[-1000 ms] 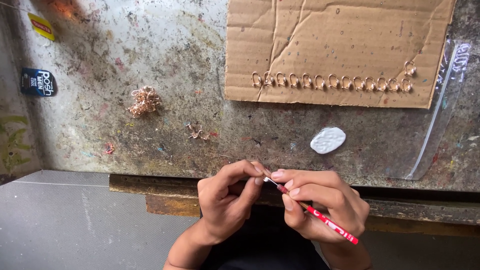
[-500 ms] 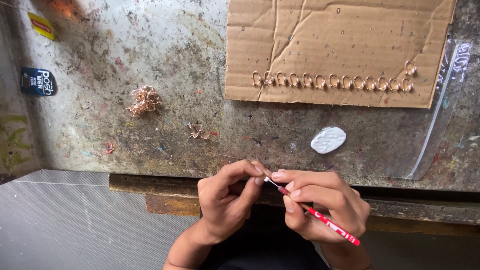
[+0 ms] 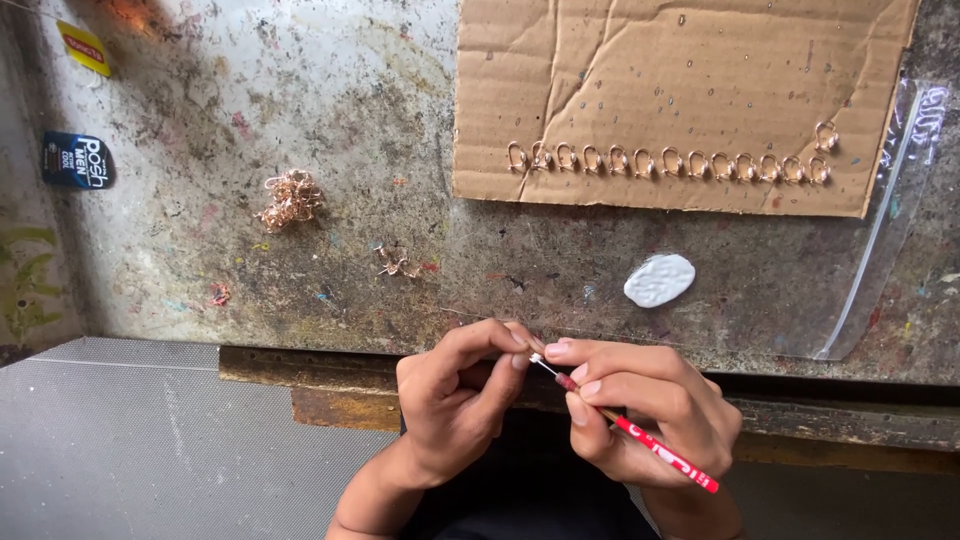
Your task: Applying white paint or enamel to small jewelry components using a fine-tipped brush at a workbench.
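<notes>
My left hand [image 3: 455, 400] pinches a tiny piece between thumb and forefinger just below the workbench's front edge; the piece itself is too small to make out. My right hand [image 3: 645, 410] holds a thin red brush [image 3: 650, 450] like a pen, its white tip touching the pinched piece. A white blob of paste [image 3: 659, 280] lies on the bench just above my right hand. A row of small rose-gold rings [image 3: 665, 162] stands along the lower edge of a cardboard sheet [image 3: 680, 70].
A pile of rose-gold rings [image 3: 288, 199] lies at the left of the stained bench [image 3: 300, 90], a few loose ones [image 3: 397, 263] nearer the middle. A clear plastic bag [image 3: 880, 220] lies at the right. A dark label [image 3: 78, 160] and a yellow sticker [image 3: 83, 46] sit far left.
</notes>
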